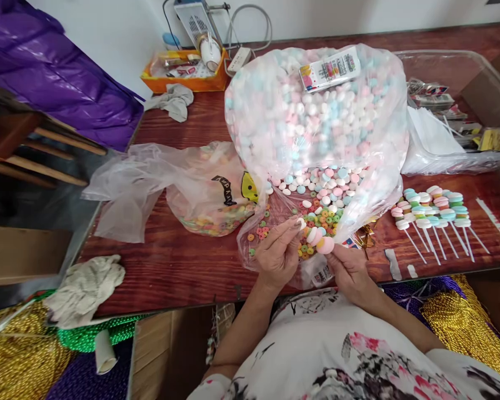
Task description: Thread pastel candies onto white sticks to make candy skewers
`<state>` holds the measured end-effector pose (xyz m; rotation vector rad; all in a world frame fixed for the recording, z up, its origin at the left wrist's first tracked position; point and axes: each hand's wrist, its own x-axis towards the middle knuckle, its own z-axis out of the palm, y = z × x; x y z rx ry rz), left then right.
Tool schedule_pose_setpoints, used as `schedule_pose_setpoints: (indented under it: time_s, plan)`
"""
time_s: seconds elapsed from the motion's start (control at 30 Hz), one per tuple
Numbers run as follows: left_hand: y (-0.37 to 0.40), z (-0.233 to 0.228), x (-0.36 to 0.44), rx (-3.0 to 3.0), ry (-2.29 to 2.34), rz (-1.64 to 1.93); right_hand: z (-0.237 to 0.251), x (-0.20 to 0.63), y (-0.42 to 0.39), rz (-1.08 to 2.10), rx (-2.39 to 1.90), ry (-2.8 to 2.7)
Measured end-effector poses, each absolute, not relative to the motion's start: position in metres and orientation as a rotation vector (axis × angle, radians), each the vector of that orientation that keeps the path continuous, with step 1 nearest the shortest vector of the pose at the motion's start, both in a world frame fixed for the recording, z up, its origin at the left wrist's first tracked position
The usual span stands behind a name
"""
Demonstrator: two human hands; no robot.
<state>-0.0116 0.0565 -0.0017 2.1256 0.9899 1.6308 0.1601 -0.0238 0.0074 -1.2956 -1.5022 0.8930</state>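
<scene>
My left hand [278, 251] pinches a small white disc-shaped bead [301, 223] between thumb and fingertips. My right hand [352, 272] is closed on a stick threaded with pink, white and orange beads [319, 240]; the stick itself is mostly hidden by the fingers. The white bead is near the far end of this stack. Under both hands lies an open plastic bag of small coloured rings [261, 230]. Just beyond it, a large clear bag of pastel beads [316, 128] spills some from its mouth. Finished-looking bead sticks [435, 208] lie in a cluster to the right.
A knotted bag of coloured rings [208, 189] lies left of my hands. Behind are an orange box [183, 80] and a grey cloth [175, 103]. A clear plastic bin [441, 161] holds packets and white sticks. Another cloth [87, 286] hangs over the table's front-left corner.
</scene>
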Motion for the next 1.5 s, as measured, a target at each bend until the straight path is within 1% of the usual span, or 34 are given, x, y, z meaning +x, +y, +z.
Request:
schedule_pose_setpoints:
  time_s: [0.07, 0.2, 0.4, 0.47, 0.57, 0.63, 0.77, 0.87, 0.93, 1.0, 1.1, 1.17, 1.23, 1.37, 1.43, 1.5]
  plan:
    - [0.056, 0.0, -0.006, 2.062, 1.026, 1.677, 0.009, 0.157, -0.022, 0.896, -1.279, -1.552]
    - [0.054, 0.005, 0.002, 2.013, 1.046, 1.624, 0.003, 0.152, -0.023, 0.971, -1.281, -1.457]
    - [0.047, 0.011, 0.016, 1.861, 0.875, 1.515, -0.013, 0.151, -0.029, 1.029, -1.278, -1.415]
    - [0.045, 0.015, 0.021, 1.65, 0.832, 1.459, -0.014, 0.156, -0.029, 0.986, -1.334, -1.356]
    - [0.047, 0.022, 0.026, 1.211, 0.785, 1.41, -0.014, 0.169, -0.029, 0.829, -1.436, -1.328]
    - [0.053, 0.026, 0.026, 1.14, 0.77, 1.356, -0.013, 0.178, -0.029, 0.747, -1.46, -1.404]
    - [0.066, 0.026, 0.027, 1.536, 0.716, 1.256, -0.01, 0.188, -0.036, 0.723, -1.477, -1.496]
    - [0.07, 0.021, 0.031, 1.746, 0.624, 1.238, -0.01, 0.207, -0.048, 0.65, -1.585, -1.356]
    - [0.07, 0.016, 0.03, 1.81, 0.613, 1.223, -0.013, 0.236, -0.056, 0.452, -1.726, -1.186]
    - [0.071, 0.01, 0.026, 1.834, 0.676, 1.226, -0.016, 0.278, -0.061, 0.13, -1.902, -1.019]
    - [0.076, 0.001, 0.015, 1.844, 0.813, 1.218, -0.02, 0.34, -0.06, -0.249, -2.174, -1.03]
    - [0.079, -0.006, 0.008, 1.895, 0.829, 1.181, -0.022, 0.363, -0.052, -0.386, -2.314, -1.134]
    - [0.08, -0.012, 0.003, 1.987, 0.818, 1.143, -0.023, 0.367, -0.042, -0.432, -2.44, -1.226]
    - [0.073, -0.021, -0.012, 2.193, 0.829, 1.138, -0.009, 0.344, -0.032, -0.362, -2.67, -1.37]
    - [0.07, -0.024, -0.025, 2.266, 0.886, 1.156, 0.01, 0.343, -0.033, -0.356, -2.621, -1.454]
    - [0.069, -0.027, -0.04, 2.315, 0.946, 1.206, 0.039, 0.361, -0.027, -0.424, -2.459, -1.487]
